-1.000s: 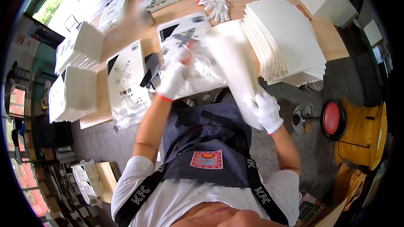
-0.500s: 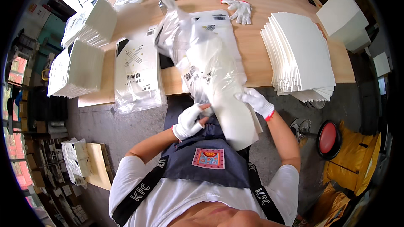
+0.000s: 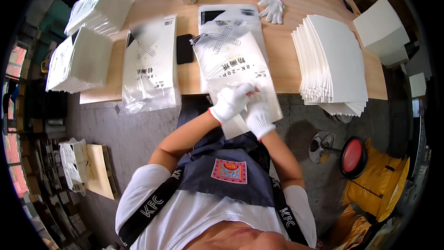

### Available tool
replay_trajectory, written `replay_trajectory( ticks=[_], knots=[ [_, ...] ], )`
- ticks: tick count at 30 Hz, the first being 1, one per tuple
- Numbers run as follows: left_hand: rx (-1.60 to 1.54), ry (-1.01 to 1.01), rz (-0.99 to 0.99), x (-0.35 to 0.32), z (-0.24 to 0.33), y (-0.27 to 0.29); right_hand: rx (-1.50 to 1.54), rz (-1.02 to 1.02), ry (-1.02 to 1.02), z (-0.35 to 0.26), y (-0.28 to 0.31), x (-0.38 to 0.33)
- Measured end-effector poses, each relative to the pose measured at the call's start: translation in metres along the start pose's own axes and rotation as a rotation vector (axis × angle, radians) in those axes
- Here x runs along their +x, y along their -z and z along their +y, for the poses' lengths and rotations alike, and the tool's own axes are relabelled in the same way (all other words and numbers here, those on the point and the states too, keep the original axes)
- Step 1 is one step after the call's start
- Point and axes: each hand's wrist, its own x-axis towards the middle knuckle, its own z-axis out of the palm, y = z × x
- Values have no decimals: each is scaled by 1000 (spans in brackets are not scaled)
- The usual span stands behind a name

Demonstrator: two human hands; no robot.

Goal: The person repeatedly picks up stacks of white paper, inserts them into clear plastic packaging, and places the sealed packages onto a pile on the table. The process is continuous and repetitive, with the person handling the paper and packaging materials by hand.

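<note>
Both gloved hands meet at the near end of a clear plastic packet of white paper (image 3: 236, 71), which overhangs the counter (image 3: 286, 60) edge toward the person. The left hand (image 3: 231, 102) and the right hand (image 3: 259, 118) pinch its lower flap — the fingertips overlap, so the exact grip is hard to make out. At 3 o'clock sits a fanned paper stack (image 3: 333, 60); at 9 o'clock, a second packet (image 3: 150, 65).

view: single head cam, fisheye, no second view to overlap
facing: straight down over the wooden table (image 3: 286, 65) near edge
range: close, hands at frame centre, own torso along bottom
</note>
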Motion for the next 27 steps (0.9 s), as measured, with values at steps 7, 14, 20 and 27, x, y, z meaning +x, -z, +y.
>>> replay_trajectory(
  ticks=[7,14,20,27],
  knots=[
    [14,-269,-63,-88,-19,-8,-11,-43,-411,13,34,-30],
    [234,292,429,-148,-137,29,-204,-358,-256,7,43,-41],
    [-304,754,418,-226,-45,51,-160,-462,-59,-24,74,-95],
    [-116,175,-328,-259,-46,87,-89,-359,166,-34,56,-161]
  ],
)
